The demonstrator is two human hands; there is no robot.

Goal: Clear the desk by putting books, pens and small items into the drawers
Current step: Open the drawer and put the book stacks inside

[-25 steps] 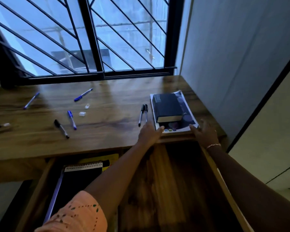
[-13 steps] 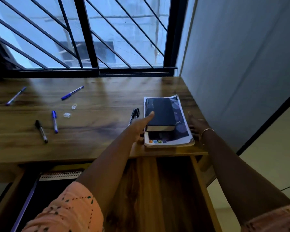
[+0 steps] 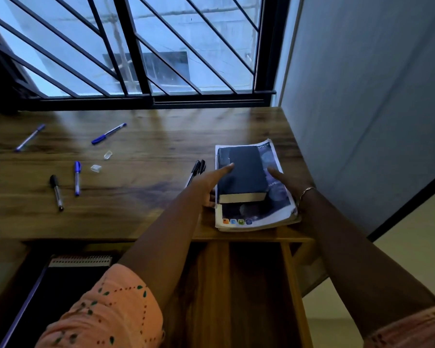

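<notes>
Wooden desk [image 3: 141,212], right end: gripping the book stack [image 3: 246,177] from both sides.
Leaving blue pens [image 3: 77,177] at left untouched; having slid left hand [image 3: 206,187] and right hand [image 3: 290,187] forward from the near edge, now clamping the stack's flanks, pressing thumbs on top; probably preparing a lift into the open drawer [image 3: 290,285] directly below.

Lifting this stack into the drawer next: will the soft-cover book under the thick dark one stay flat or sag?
Likely floppy: the soft-cover book looks thin, its near corner curling. The dark book on it looks thick, probably heavy, so unsupported edges may sag. Its printed cover looks smooth, so the dark book may slide if tilted.
</notes>
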